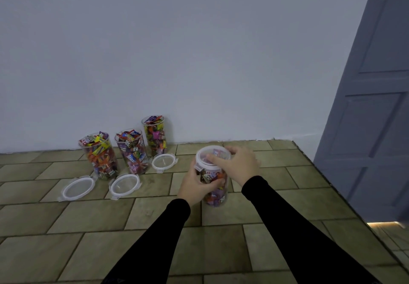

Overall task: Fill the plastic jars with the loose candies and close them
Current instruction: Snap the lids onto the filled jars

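A clear plastic jar (215,191) full of wrapped candies stands on the tiled floor in front of me. My left hand (195,186) grips its side. A white-rimmed lid (209,158) sits on top of it, and my right hand (238,165) lies over the lid with the fingers curled around its far edge. Three more candy-filled jars stand open by the wall: one at the left (99,154), one in the middle (132,150), one further back (155,136). A loose lid lies on the floor in front of each: left (77,188), middle (125,185), right (164,161).
A pale wall (177,51) runs behind the jars. A grey panelled door (374,117) stands at the right, with light showing under it. The floor (110,228) is brown stone tile. Black sleeves cover both of my forearms.
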`<act>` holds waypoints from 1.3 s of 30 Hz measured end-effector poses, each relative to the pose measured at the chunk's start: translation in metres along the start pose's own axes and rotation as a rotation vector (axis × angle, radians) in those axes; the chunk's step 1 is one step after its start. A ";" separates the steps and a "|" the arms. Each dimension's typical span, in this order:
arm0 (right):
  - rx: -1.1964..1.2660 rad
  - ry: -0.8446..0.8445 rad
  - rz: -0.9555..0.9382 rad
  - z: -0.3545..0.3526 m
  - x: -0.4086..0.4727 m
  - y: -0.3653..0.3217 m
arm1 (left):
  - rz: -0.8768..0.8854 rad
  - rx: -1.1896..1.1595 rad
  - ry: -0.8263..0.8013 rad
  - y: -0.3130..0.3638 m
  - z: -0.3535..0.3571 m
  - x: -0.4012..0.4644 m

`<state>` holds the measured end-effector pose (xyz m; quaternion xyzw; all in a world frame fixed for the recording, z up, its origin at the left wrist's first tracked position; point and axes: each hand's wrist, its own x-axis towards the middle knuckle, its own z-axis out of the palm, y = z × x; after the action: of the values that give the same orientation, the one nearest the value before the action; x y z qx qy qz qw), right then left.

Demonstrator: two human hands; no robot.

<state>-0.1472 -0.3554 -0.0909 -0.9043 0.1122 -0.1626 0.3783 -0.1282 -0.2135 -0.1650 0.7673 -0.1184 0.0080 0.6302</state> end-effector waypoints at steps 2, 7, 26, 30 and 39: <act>-0.047 -0.019 0.004 -0.001 0.002 -0.002 | -0.002 0.012 0.003 0.001 0.000 0.000; -0.327 -0.086 -0.333 -0.001 0.011 -0.017 | -0.007 0.021 0.004 0.005 0.002 -0.004; -0.272 -0.232 -0.448 0.004 0.004 -0.027 | 0.048 0.055 0.044 0.006 -0.012 -0.006; -0.262 -0.261 -0.409 0.005 -0.005 -0.037 | 0.052 0.061 0.054 0.001 -0.013 -0.006; -0.396 -0.248 -0.419 0.008 -0.006 -0.043 | 0.054 0.115 0.039 0.004 -0.014 -0.005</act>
<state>-0.1468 -0.3185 -0.0660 -0.9769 -0.0940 -0.1002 0.1640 -0.1318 -0.1996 -0.1585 0.7986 -0.1261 0.0465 0.5867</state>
